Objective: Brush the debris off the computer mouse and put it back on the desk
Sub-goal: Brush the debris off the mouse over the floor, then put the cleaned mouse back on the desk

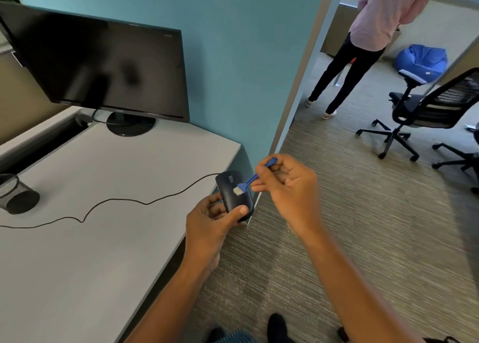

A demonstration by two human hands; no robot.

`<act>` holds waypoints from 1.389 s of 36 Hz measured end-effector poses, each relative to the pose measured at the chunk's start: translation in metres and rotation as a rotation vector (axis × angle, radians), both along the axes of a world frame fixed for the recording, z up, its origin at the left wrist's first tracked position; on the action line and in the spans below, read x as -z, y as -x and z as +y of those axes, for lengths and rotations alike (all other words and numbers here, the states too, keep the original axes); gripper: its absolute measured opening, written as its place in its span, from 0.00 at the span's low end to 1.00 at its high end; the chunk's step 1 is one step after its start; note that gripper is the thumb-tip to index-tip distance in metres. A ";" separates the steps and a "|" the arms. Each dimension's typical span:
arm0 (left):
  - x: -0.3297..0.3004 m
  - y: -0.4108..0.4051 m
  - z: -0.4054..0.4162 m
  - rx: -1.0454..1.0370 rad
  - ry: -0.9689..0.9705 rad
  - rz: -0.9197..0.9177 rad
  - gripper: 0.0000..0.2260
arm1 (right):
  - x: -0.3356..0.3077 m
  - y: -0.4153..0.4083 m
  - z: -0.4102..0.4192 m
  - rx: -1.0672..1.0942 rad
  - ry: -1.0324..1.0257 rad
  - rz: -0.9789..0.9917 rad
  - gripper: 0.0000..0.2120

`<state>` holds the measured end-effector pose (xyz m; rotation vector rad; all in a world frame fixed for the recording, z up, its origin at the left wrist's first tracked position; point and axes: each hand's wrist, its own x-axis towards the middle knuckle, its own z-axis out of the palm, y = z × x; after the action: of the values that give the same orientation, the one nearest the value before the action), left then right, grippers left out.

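Got the mouse (234,196) up off the desk (108,176), just past its right edge, with my left hand (212,220) curled around its near end, thumb on top and fingers on the left side. My right hand (287,187) is pinching a little blue brush (250,182) by the handle, white bristles touching the mouse's top. The cable (116,202) trails back across the desk.

Mouse cable (108,202) runs off the left edge.
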<state>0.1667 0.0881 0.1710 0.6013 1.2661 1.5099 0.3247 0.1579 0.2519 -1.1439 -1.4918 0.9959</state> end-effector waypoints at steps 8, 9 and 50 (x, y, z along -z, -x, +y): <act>-0.002 -0.004 0.006 -0.026 0.054 -0.111 0.32 | 0.023 -0.019 -0.011 0.010 0.083 0.097 0.03; -0.002 -0.005 0.007 -0.030 0.057 -0.119 0.32 | 0.027 -0.023 -0.011 0.005 0.084 0.085 0.02; 0.022 -0.039 0.006 -0.450 0.198 0.057 0.22 | 0.085 0.006 0.073 -0.560 0.760 -0.033 0.11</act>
<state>0.2060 0.0941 0.1486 0.2374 1.6497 1.7070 0.3187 0.2313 0.1670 -1.2645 -1.5328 2.0576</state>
